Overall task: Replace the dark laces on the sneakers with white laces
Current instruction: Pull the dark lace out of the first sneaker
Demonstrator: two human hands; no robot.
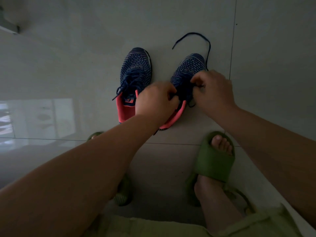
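Setting: we look down at a pale tiled floor (171,23), dimly lit, where two navy knit sneakers with coral linings stand side by side, toes pointing away from us.
Right sneaker (188,67): both hands work over its lacing area; its dark lace (209,48) is partly drawn out, one free end trailing in a loop on the floor beyond the toe.
Left sneaker (136,69): we see its dark lace (127,86) threaded through the eyelets, the ends hanging loose, untied.
Left hand (154,100): fingers curled over the tongue end of the right sneaker; they seem to pinch a lace strand, though what exactly they hold is hidden from us.
Right hand (213,89): fingers curled, thumb and fingertips pinching the dark lace at the eyelets.
Progress: we judge the task early; unlacing of the right sneaker is under way, the left is untouched, and no white laces are fitted.
White laces: none visible to us.
Counts: two sneakers, two dark laces, two hands, two green slide sandals (214,161) worn on the person's feet, the left one largely hidden behind the forearm.
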